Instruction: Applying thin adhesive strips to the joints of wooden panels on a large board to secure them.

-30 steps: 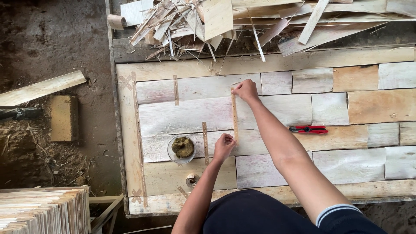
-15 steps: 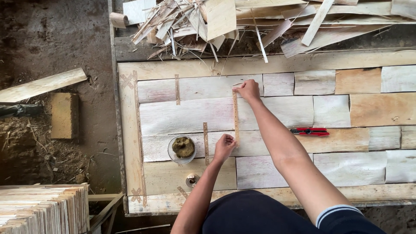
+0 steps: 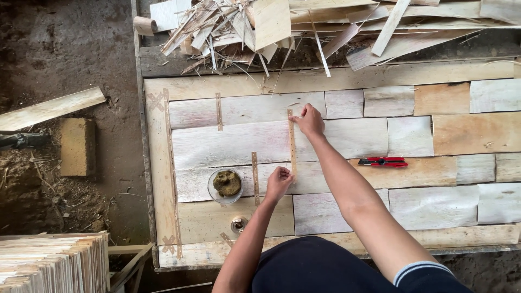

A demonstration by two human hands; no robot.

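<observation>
Workbench [image 3: 163,163] fills most of the view, covered with pale and tan veneer sheets [image 3: 233,144] laid edge to edge in rows. Scrap pile [image 3: 282,27] of wood offcuts and splinters along the far edge of the bench. Stack of thin boards [image 3: 51,260] off the near-left corner, on the ground. Loose plank [image 3: 51,108] and a block [image 3: 77,146] on the dirt left of the bench.

Right arm reaches from the near edge out to the middle of the bench. Right hand [image 3: 308,120] is curled, fingertips pressed down on the far end of a narrow tape strip [image 3: 292,142] that runs near-to-far across a seam between sheets. Hand is pinching or pressing the strip's top end; fingers bent, not spread. Left hand [image 3: 279,182] is loosely clenched at the near end of the same strip, thumb and fingers closed on it, touching the sheet there. Strip is stretched between the two hands, lying flat on the veneer.

A second, shorter tape strip [image 3: 255,171] sits just left of the left hand, already flat on the wood. Another one [image 3: 218,111] lies nearer the far-left corner. Long tape line [image 3: 172,179] runs along the left edge.

Small bowl [image 3: 225,185] with a brownish lump inside, just left of the short strip. Red utility knife [image 3: 382,161] right of the right forearm, well apart from both hands. Small round tape roll [image 3: 237,223] near the near edge, below the bowl.
</observation>
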